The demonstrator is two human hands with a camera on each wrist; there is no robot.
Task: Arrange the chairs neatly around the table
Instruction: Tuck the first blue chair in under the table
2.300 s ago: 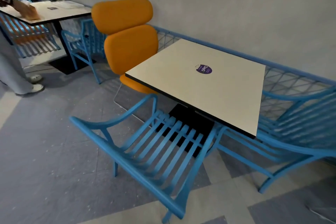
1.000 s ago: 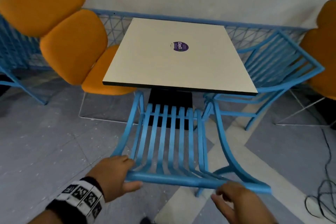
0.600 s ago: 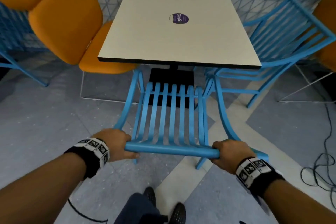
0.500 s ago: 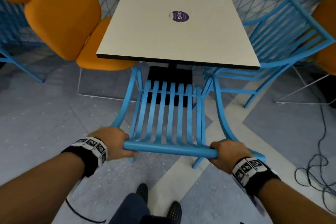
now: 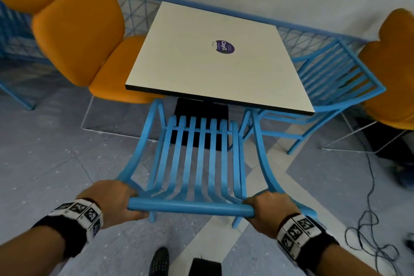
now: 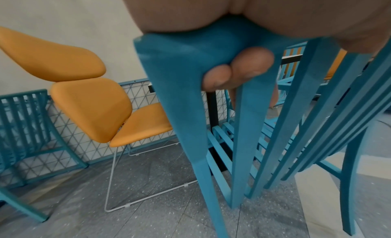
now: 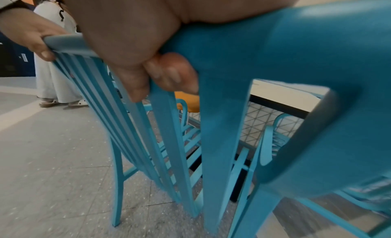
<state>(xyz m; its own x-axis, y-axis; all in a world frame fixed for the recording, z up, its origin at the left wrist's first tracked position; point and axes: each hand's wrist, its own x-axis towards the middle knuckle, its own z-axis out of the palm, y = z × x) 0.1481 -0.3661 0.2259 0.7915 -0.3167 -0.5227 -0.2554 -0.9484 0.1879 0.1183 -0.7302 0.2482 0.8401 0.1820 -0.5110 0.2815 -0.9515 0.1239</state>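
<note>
A blue slatted chair [image 5: 197, 163] stands in front of me, its seat partly under the near edge of the square white table [image 5: 190, 69]. My left hand [image 5: 114, 203] grips the left end of the chair's top rail, fingers curled under it [image 6: 239, 71]. My right hand [image 5: 266, 208] grips the right end of the same rail, fingers wrapped round it [image 7: 169, 73]. An orange padded chair [image 5: 83, 36] sits at the table's left side. A second blue slatted chair [image 5: 331, 87] sits at the table's right side.
A blue mesh fence [image 5: 139, 6] runs along the wall behind the table. Another orange chair [image 5: 392, 74] stands at far right. Dark cables [image 5: 369, 219] lie on the floor to my right. A person in white [image 7: 52, 66] stands behind to the left. My shoes [image 5: 159, 262] are below.
Both hands reached the blue chair's top rail and took hold of it. Since then the chair sits slightly further under the table, and my view has tilted.
</note>
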